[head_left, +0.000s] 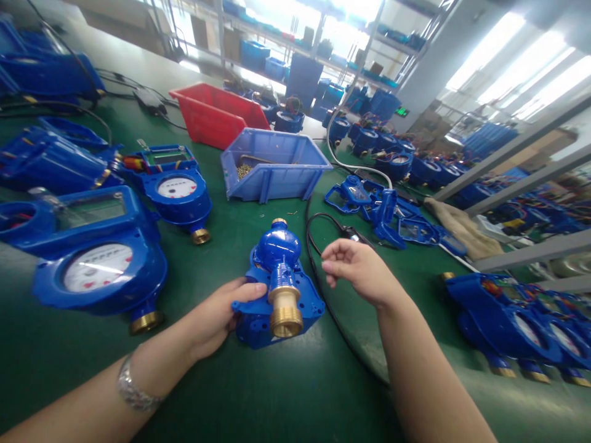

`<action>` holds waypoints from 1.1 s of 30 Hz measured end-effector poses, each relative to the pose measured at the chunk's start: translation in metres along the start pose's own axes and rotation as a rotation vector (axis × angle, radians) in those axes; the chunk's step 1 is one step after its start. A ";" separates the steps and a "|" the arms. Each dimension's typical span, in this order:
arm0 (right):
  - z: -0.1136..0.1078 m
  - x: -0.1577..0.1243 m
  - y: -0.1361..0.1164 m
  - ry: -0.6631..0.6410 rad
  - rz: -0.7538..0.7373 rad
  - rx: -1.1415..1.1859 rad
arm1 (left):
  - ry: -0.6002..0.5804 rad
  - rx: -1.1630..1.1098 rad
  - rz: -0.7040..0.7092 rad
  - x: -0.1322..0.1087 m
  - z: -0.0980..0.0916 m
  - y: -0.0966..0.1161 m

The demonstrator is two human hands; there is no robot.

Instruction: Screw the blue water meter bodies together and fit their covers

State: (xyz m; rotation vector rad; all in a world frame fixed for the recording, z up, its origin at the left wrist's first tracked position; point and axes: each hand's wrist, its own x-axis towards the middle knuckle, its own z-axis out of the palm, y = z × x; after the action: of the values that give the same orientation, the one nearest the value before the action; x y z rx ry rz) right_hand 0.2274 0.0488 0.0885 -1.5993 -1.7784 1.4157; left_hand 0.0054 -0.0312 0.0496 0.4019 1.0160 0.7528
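A blue water meter (278, 246) with brass threaded ends is turned underside up in front of me, on or just above the green table. My left hand (233, 307) grips its left edge, thumb on top and fingers beneath. To the right of the meter, my right hand (353, 267) is raised, apart from it, with fingers curled and thumb against them. Whatever those fingers hold, if anything, is too small or hidden to make out. Behind my right hand lies a black tool (353, 235) with a cable, partly covered by the hand.
A blue bin (277, 181) holds small brass-coloured screws; a red bin (207, 117) stands behind it. Assembled meters (101, 264) sit on the left, more meters (521, 326) on the right. Blue plastic covers (383, 212) lie right of the bins. A black cable (339, 329) crosses the table.
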 end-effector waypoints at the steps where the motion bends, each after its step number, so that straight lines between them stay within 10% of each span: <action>1: 0.003 -0.014 -0.003 -0.073 0.010 0.052 | -0.002 0.002 0.004 0.000 0.001 0.000; 23: 0.014 -0.035 0.003 -0.209 -0.003 0.030 | 0.001 0.013 0.004 -0.001 -0.002 -0.003; 33: -0.001 0.124 -0.002 0.271 -0.213 -0.464 | -0.041 -0.019 0.007 0.002 -0.002 -0.003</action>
State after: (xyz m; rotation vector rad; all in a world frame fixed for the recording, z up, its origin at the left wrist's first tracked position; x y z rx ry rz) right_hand 0.1907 0.1607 0.0484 -1.6520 -2.1287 0.6825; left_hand 0.0054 -0.0316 0.0456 0.4034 0.9692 0.7571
